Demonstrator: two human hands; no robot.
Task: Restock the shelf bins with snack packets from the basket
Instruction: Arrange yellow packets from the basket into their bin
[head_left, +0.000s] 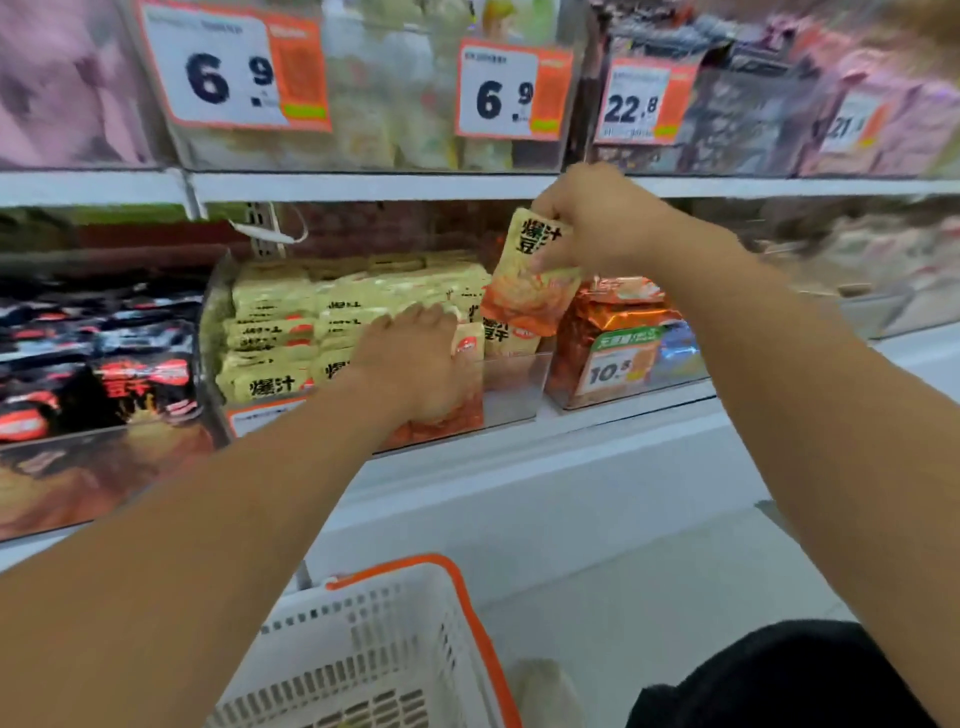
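Note:
My right hand (597, 221) grips the top of a yellow and orange snack packet (527, 291) and holds it upright above the right end of a clear shelf bin (511, 387). Rows of matching yellow packets (291, 332) fill that bin. My left hand (410, 358) reaches into the bin and rests on the packets there, fingers spread over their tops. A white basket with an orange rim (384, 649) stands low in front of me, below the shelf; I cannot see any packets inside it.
Black and red packets (104, 374) fill the bin to the left. Orange foil packets (623, 317) sit in the bin to the right, behind a 10.5 price tag. The upper shelf (363, 184) carries more bins with price cards. My dark knee (789, 680) shows at bottom right.

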